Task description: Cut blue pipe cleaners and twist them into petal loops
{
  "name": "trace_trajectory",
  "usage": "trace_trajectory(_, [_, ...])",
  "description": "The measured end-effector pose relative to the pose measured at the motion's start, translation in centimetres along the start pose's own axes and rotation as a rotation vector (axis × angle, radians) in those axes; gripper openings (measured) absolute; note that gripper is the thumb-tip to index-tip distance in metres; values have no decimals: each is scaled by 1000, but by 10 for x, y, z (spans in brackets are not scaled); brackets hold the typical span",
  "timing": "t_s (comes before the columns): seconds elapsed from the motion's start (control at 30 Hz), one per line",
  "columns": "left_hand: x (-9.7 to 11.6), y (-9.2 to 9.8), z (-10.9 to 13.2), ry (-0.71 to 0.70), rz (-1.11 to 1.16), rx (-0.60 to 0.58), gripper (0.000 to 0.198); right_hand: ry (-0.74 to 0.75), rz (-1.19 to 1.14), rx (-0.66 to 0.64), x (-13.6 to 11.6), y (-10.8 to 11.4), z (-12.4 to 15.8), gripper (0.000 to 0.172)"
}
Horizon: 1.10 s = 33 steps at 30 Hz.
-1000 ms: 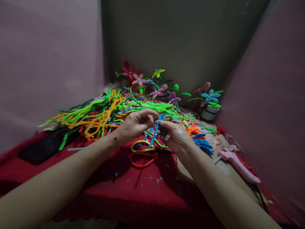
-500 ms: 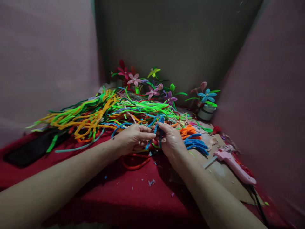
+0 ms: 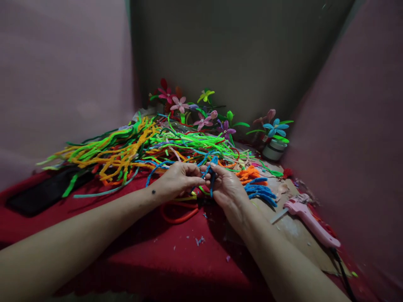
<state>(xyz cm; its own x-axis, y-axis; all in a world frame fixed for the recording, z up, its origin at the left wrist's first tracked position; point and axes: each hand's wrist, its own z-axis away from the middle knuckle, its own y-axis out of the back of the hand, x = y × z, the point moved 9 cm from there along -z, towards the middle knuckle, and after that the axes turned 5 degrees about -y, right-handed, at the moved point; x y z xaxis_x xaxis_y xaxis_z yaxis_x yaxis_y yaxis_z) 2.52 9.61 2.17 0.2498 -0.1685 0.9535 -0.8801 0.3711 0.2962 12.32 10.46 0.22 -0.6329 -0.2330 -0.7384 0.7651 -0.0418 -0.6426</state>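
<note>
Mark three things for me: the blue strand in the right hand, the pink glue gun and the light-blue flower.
Blue strand (image 3: pixel 214 161): head view, on its upper end.
Pink glue gun (image 3: pixel 315 224): head view, on its handle.
Light-blue flower (image 3: pixel 276 127): head view, on its center.

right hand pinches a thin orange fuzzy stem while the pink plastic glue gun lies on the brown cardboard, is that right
Not orange: the head view shows the right hand pinching a thin blue fuzzy stem. The pink plastic glue gun does lie on the brown cardboard.
</note>
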Motion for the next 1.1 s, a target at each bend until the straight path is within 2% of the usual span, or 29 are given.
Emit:
trace_trajectory(0.1, [1, -5, 1, 6, 27, -116, 23, -47, -49, 75, 2, 7, 0, 7])
trace_trajectory(0.17, [0, -6, 0, 5, 20, -138, 22, -47, -80, 89, 2, 9, -1, 7])
trace_trajectory(0.23, [0, -3, -1, -22, -23, -105, 21, -56, -99, 89, 2, 10, -2, 6])
trace_trajectory(0.43, [21, -6, 2, -271, -110, -89, 16, -83, -105, 74, 6, 11, -7, 8])
trace_trajectory(0.53, [20, -2, 3, -226, -67, -83, 21, -122, -123, 67, 8, 11, -7, 8])
trace_trajectory(0.6, [19, 7, 2, -218, -46, -17, 24, -152, -147, 66, 9, 11, -6, 10])
trace_trajectory(0.63, [21, 12, 1, -255, -55, 28, 25, -167, -160, 64, 10, 11, -6, 11])
trace_trajectory(0.7, [32, 18, 3, -424, -131, 89, 26, -193, -185, 53, 12, 9, -4, 12])
trace_trajectory(0.8, [47, 7, 14, -700, -347, 55, 17, -218, -205, 38, 15, 8, -4, 12])
trace_trajectory(0.87, [52, 0, 22, -814, -458, 50, 18, -224, -214, 37, 18, 8, -5, 14])
trace_trajectory(1.0, [63, -2, 32, -911, -541, 98, 21, -179, -191, 26, 18, 7, -8, 10])
trace_trajectory(1.1, [70, -1, 35, -911, -497, 65, 21, -83, -112, 7, 10, 5, -6, 6])
